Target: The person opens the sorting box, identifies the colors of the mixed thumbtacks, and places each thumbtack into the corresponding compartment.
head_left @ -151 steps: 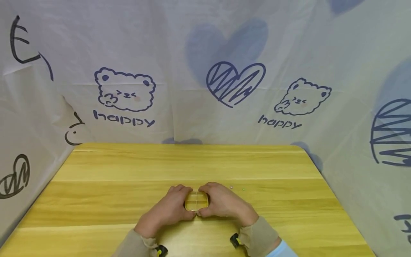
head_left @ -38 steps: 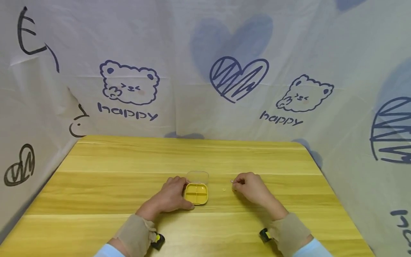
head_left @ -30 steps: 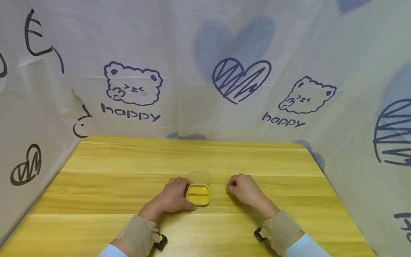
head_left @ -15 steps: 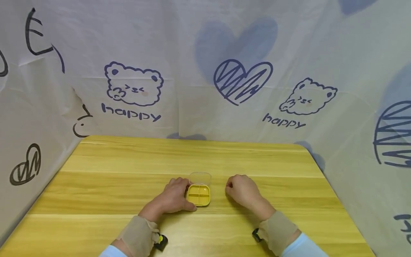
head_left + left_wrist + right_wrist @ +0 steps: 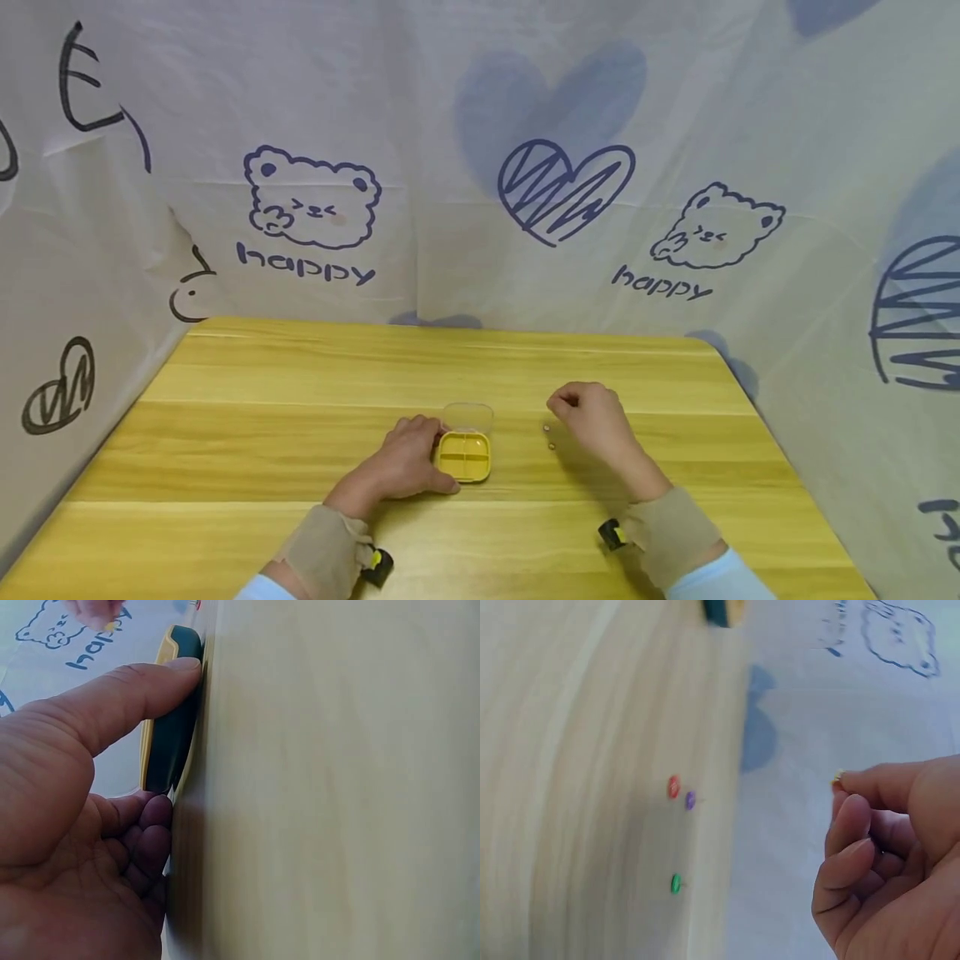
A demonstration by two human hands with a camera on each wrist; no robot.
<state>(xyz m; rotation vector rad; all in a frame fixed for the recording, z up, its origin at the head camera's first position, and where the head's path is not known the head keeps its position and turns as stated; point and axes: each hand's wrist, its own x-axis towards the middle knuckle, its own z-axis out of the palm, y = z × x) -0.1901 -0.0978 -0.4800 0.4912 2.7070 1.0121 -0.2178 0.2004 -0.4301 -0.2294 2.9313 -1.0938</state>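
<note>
A small yellow pill box [image 5: 465, 457] with divided compartments stands on the table, its clear lid [image 5: 468, 416] swung open behind it. My left hand [image 5: 407, 460] grips the box at its left side; in the left wrist view the thumb presses one side [image 5: 171, 742] and the other fingers curl near its end. My right hand [image 5: 596, 417] is raised to the right of the box, thumb and index finger pinching a tiny yellow pill-like piece [image 5: 838, 778]. Below that hand, a red piece [image 5: 673, 787], a purple piece [image 5: 690, 800] and a green piece [image 5: 676, 883] lie on the table.
The wood-patterned table [image 5: 337, 367] reaches back to a white cloth [image 5: 442, 250] printed with bears and hearts. More of this cloth hangs along both sides. Black wrist devices are strapped beneath both forearms.
Five seconds ago both hands held the box with its lid down; now it is open. In the last half second my right hand has risen and moved back and right, uncovering small pieces.
</note>
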